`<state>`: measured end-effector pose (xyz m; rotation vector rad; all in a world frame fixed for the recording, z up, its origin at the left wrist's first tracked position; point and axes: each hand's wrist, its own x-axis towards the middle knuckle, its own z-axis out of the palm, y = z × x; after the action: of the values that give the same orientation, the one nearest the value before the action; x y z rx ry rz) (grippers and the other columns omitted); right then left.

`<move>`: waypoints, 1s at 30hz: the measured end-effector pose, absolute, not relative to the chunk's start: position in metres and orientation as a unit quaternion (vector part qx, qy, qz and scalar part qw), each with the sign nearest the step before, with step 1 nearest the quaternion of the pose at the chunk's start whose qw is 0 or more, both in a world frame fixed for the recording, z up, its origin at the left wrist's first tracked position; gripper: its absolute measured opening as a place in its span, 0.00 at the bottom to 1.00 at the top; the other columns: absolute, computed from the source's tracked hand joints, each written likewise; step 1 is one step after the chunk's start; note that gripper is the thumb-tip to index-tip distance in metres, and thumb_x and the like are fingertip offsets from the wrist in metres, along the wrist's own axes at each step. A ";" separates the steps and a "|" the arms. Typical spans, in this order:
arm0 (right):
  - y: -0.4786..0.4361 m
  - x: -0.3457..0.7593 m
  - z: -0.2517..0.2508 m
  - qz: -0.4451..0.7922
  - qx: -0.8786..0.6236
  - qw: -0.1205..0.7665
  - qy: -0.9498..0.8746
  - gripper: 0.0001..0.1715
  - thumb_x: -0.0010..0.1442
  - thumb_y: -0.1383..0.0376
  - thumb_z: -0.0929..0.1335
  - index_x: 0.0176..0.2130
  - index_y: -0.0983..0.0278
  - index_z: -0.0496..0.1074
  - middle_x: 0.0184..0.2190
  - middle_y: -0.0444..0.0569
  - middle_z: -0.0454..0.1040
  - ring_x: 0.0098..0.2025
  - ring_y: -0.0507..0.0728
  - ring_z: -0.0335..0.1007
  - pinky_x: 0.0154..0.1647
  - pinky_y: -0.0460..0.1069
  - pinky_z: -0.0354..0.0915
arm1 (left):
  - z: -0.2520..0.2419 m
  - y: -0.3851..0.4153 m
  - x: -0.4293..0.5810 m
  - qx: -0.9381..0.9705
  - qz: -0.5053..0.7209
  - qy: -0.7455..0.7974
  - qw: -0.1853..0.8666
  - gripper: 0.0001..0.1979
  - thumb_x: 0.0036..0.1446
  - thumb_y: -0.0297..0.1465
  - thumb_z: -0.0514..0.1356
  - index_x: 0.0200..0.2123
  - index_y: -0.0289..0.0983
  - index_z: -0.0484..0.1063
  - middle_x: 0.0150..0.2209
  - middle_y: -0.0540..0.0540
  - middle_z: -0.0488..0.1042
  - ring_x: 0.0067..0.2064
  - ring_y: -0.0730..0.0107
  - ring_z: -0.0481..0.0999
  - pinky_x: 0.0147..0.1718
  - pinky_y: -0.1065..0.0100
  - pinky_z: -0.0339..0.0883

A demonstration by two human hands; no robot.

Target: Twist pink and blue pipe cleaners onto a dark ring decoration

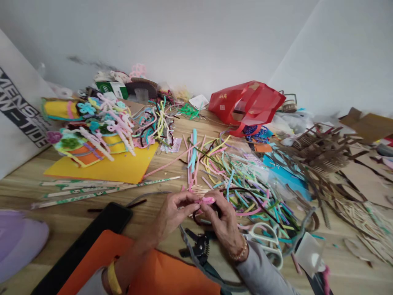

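My left hand (178, 209) and my right hand (222, 219) meet at the middle of the table, fingertips pinched together. Between them is a small bent piece of pink pipe cleaner (207, 200), partly covered by the fingers. Just beyond lie pale blue pipe cleaners (193, 151) beside pink ones, with a tangled heap of many colours (254, 196) spreading to the right. Below my hands are black-handled pliers (200, 246) with a spring. White-handled scissors (266, 241) rest by my right wrist.
Pipe-cleaner flower pieces (101, 131) stand on yellow sheets (123, 166) at left. A red bag (245, 104) lies at the back, brown strips (325, 151) at right. Orange sheets (172, 274) and a black phone (115, 219) are near my left arm.
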<state>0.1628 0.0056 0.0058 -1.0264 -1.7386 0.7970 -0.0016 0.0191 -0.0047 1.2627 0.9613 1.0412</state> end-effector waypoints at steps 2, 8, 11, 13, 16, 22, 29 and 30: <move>0.006 0.163 0.006 0.325 -0.416 0.471 -0.707 0.04 0.61 0.68 0.65 0.38 0.63 0.70 0.35 0.48 0.70 0.39 0.55 0.66 0.40 0.48 0.62 | -0.005 0.018 -0.002 0.563 0.445 0.420 0.556 0.07 0.50 0.30 0.63 0.33 0.34 0.76 0.33 0.46 0.79 0.33 0.67 0.76 0.34 0.70 0.69; 0.006 0.163 0.002 0.305 -0.413 0.477 -0.714 0.04 0.61 0.69 0.66 0.37 0.62 0.70 0.36 0.48 0.70 0.40 0.55 0.66 0.42 0.48 0.61 | 0.002 0.017 0.001 0.642 0.425 0.443 0.459 0.03 0.50 0.28 0.62 0.29 0.35 0.76 0.30 0.47 0.79 0.33 0.67 0.76 0.36 0.70 0.68; 0.007 0.162 -0.001 0.290 -0.417 0.477 -0.717 0.03 0.60 0.69 0.66 0.36 0.63 0.70 0.36 0.48 0.71 0.40 0.55 0.66 0.43 0.48 0.61 | 0.003 0.015 0.002 0.670 0.435 0.446 0.405 0.03 0.51 0.26 0.61 0.26 0.35 0.73 0.27 0.49 0.78 0.31 0.69 0.76 0.35 0.71 0.67; 0.007 0.162 -0.003 0.281 -0.418 0.480 -0.718 0.02 0.60 0.69 0.66 0.36 0.63 0.70 0.37 0.49 0.71 0.41 0.56 0.66 0.43 0.48 0.61 | 0.001 0.013 0.003 0.688 0.443 0.448 0.361 0.04 0.53 0.25 0.59 0.26 0.36 0.72 0.26 0.50 0.77 0.30 0.71 0.75 0.34 0.72 0.67; 0.006 0.162 -0.004 0.272 -0.415 0.489 -0.717 0.03 0.60 0.69 0.67 0.37 0.62 0.69 0.37 0.48 0.71 0.42 0.56 0.65 0.43 0.48 0.60 | -0.005 0.009 0.004 0.732 0.440 0.443 0.273 0.05 0.56 0.25 0.57 0.28 0.36 0.70 0.27 0.49 0.76 0.30 0.70 0.75 0.33 0.71 0.66; 0.005 0.158 0.000 0.312 -0.424 0.481 -0.701 0.03 0.61 0.69 0.65 0.35 0.64 0.69 0.33 0.47 0.69 0.37 0.54 0.63 0.41 0.48 0.60 | -0.009 0.003 0.007 0.827 0.370 0.421 0.043 0.08 0.59 0.23 0.53 0.29 0.36 0.68 0.26 0.47 0.75 0.29 0.66 0.75 0.31 0.66 0.65; 0.005 0.158 -0.002 0.349 -0.432 0.488 -0.674 0.04 0.61 0.67 0.64 0.34 0.64 0.69 0.33 0.46 0.68 0.36 0.53 0.62 0.41 0.47 0.60 | -0.010 0.002 0.010 0.789 0.448 0.406 0.109 0.06 0.57 0.22 0.56 0.35 0.36 0.70 0.32 0.46 0.77 0.36 0.68 0.77 0.38 0.69 0.68; 0.005 0.159 -0.003 0.358 -0.433 0.490 -0.666 0.04 0.61 0.67 0.65 0.34 0.64 0.69 0.32 0.45 0.67 0.35 0.53 0.62 0.39 0.47 0.60 | -0.011 0.003 0.009 0.769 0.469 0.409 0.148 0.06 0.56 0.22 0.57 0.35 0.36 0.70 0.32 0.47 0.77 0.36 0.69 0.77 0.38 0.70 0.68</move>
<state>0.1588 0.0048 -0.0034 -1.0520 -1.6176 0.8706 0.0094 0.0030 -0.0111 2.2113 1.1764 1.3488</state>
